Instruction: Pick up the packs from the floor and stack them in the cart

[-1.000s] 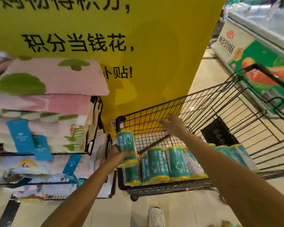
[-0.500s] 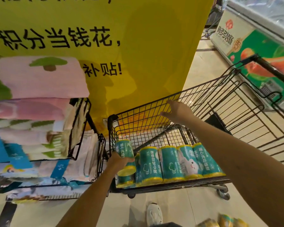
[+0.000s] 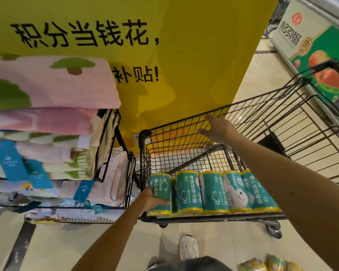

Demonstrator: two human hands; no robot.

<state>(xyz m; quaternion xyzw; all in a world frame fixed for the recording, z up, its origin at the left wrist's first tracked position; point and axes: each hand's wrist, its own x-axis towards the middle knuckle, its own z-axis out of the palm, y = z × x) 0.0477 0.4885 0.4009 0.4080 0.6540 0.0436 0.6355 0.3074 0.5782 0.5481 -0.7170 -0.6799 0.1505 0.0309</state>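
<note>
Packs [image 3: 223,192] stand upright in a row along the near edge of the cart [image 3: 184,122], teal wrappers with yellow bands, each touching the next. Your left hand [image 3: 153,200] reaches in over the near left corner and grips the end pack [image 3: 160,187], fingers curled round its lower half. That pack stands upright against its neighbour, and its base is hidden, so you cannot tell whether it is set down. Your right hand [image 3: 219,132] is released, fingers straight, up at the top rim of the far wall. Whether it touches the wire is unclear. Behind the row the wire floor shows bare up to that far wall.

The cart's left wall runs just beside a wire rack [image 3: 114,145] stacked with folded textiles, and the far wall sits close to a yellow sign [image 3: 184,55]. To the right, tiled floor opens toward a freezer [image 3: 311,42]. More packs on the floor [image 3: 266,265] lie at the bottom right, near your white shoe [image 3: 188,249].
</note>
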